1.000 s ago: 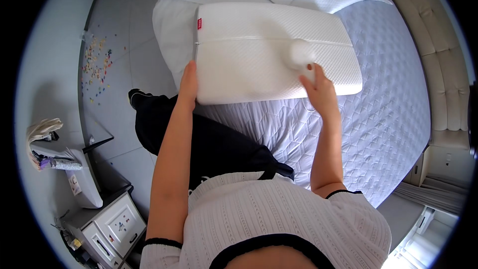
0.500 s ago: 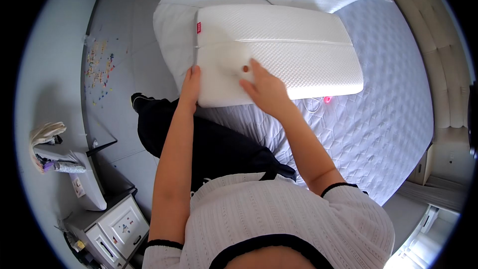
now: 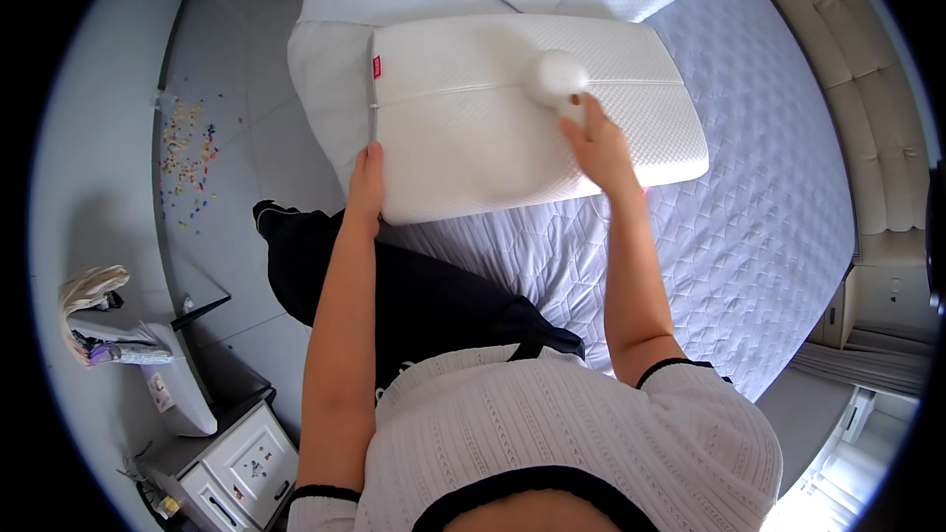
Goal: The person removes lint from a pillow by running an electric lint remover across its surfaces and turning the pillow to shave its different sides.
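Observation:
A white textured pillow (image 3: 453, 148) with a small red tag at its left end lies on the bed. My left hand (image 3: 367, 185) rests against the pillow's lower left edge, its fingers along the side, gripping the edge. Over the pillow's right half, my right hand (image 3: 599, 146) is closed round the handle of a white device with a round head (image 3: 558, 77). The round head is at the pillow's surface, near its middle seam. A small brown spot shows on the handle by my fingers.
The bed has a quilted lavender cover (image 3: 759, 167) and a rumpled white sheet (image 3: 335, 0) beyond the pillow. Small colourful pieces (image 3: 185, 153) lie scattered on the grey floor at left. A white cabinet (image 3: 241, 468) stands at lower left, a padded headboard (image 3: 867, 89) at right.
My right hand and the white device swept left across the pillow, then back right. My left hand has stayed at the pillow's left edge. The view has shifted slightly.

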The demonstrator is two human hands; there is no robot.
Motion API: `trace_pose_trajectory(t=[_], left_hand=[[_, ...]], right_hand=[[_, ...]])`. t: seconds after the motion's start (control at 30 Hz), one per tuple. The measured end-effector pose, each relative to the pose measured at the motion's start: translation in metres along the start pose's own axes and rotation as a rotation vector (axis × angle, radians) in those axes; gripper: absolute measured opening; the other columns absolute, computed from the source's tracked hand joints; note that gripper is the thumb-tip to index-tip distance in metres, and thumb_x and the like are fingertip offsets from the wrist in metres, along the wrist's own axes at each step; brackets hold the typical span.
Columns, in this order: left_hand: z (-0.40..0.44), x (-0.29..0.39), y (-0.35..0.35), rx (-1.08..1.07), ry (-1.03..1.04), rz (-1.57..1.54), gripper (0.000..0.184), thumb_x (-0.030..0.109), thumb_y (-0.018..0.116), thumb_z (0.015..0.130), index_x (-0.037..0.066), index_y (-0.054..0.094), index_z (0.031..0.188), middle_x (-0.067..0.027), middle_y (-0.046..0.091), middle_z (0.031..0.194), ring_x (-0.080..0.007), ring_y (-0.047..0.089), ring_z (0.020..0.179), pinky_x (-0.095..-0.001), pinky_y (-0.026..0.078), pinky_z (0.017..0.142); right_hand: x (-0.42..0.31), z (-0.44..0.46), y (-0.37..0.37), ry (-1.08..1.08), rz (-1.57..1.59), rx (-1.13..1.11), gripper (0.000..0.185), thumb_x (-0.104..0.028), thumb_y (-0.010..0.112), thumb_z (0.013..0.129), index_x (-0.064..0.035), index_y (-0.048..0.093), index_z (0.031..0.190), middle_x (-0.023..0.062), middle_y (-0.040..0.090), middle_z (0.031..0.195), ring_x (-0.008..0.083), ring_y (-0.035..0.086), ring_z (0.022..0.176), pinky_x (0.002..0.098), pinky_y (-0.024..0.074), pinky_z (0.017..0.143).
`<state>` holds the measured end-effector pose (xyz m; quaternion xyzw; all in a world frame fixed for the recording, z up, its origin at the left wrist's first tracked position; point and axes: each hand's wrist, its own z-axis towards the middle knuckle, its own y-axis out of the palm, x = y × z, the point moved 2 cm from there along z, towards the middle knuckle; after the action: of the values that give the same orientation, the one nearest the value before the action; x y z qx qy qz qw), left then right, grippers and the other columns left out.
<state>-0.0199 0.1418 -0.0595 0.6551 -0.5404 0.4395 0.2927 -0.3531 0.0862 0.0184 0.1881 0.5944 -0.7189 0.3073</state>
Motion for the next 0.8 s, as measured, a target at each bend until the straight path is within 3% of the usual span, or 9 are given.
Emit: trace_pose_trajectory(t=[0.03,0.07,0.13,0.27,0.5,0.67,0.73,0.8], left_hand=[[-0.002,0.002,0.001,0.009,-0.007,0.004,0.07,0.054,0.035,0.104,0.0,0.036,0.149,-0.0146,0.051,0.141,-0.0255,0.051,0.127,-0.0383,0.038,0.107],[-0.003,0.004,0.001,0.019,-0.013,0.007,0.071,0.054,0.035,0.104,-0.001,0.035,0.149,-0.0147,0.051,0.141,-0.0253,0.051,0.127,-0.0381,0.038,0.107],[-0.007,0.007,0.003,0.028,-0.015,0.004,0.071,0.055,0.035,0.104,-0.001,0.036,0.148,-0.0143,0.051,0.141,-0.0251,0.051,0.127,-0.0375,0.038,0.108],[-0.001,0.0,0.001,0.042,0.009,-0.076,0.071,0.054,0.041,0.102,-0.002,0.041,0.145,-0.0163,0.053,0.139,-0.0256,0.052,0.125,-0.0364,0.039,0.106],[0.002,-0.003,0.001,0.005,-0.007,-0.122,0.076,0.06,0.03,0.103,-0.001,0.04,0.147,-0.0152,0.05,0.144,-0.0249,0.049,0.131,-0.0357,0.038,0.108],[-0.009,0.01,0.005,-0.051,-0.07,-0.2,0.08,0.064,0.021,0.103,0.001,0.042,0.147,-0.0143,0.049,0.146,-0.0255,0.048,0.133,-0.0374,0.041,0.107],[-0.007,0.008,0.005,-0.063,-0.046,-0.184,0.082,0.067,0.021,0.101,0.002,0.042,0.147,-0.0148,0.049,0.145,-0.0258,0.05,0.132,-0.0371,0.042,0.107],[-0.006,0.005,0.002,-0.057,-0.05,-0.225,0.085,0.071,0.023,0.099,0.005,0.032,0.152,-0.0136,0.049,0.146,-0.0264,0.049,0.133,-0.0381,0.04,0.109]], right_hand=[[0.006,-0.002,-0.015,0.14,0.011,-0.031,0.043,-0.027,0.061,0.095,-0.0057,0.052,0.131,0.0237,0.067,0.115,0.0402,0.066,0.104,0.0442,0.0504,0.09],[0.008,-0.002,-0.031,0.26,-0.004,-0.059,0.044,-0.027,0.061,0.095,-0.0047,0.053,0.132,0.0239,0.067,0.116,0.0393,0.066,0.106,0.0428,0.05,0.091],[0.027,-0.005,-0.041,0.182,-0.069,0.116,0.041,-0.023,0.062,0.093,-0.0007,0.053,0.127,0.0286,0.068,0.103,0.0453,0.067,0.093,0.0479,0.0523,0.083],[0.031,-0.006,-0.039,0.193,-0.102,0.157,0.041,-0.022,0.062,0.093,0.0002,0.053,0.127,0.0301,0.068,0.101,0.0465,0.066,0.096,0.0475,0.0525,0.083],[-0.057,-0.001,0.036,0.031,0.038,-0.176,0.042,-0.027,0.064,0.091,-0.007,0.053,0.126,0.0239,0.068,0.101,0.0415,0.068,0.091,0.0493,0.0538,0.08],[-0.112,-0.012,0.104,-0.093,0.124,-0.366,0.06,-0.035,0.06,0.094,0.002,0.043,0.138,0.025,0.062,0.122,0.043,0.062,0.108,0.0491,0.0497,0.092],[-0.126,-0.012,0.098,-0.078,0.11,-0.41,0.062,-0.035,0.06,0.094,0.0021,0.042,0.14,0.0259,0.061,0.124,0.043,0.062,0.109,0.0481,0.0497,0.092],[-0.131,-0.01,0.09,-0.049,0.123,-0.545,0.065,-0.035,0.06,0.093,0.0022,0.041,0.142,0.0265,0.061,0.122,0.043,0.061,0.109,0.0465,0.0496,0.094]])
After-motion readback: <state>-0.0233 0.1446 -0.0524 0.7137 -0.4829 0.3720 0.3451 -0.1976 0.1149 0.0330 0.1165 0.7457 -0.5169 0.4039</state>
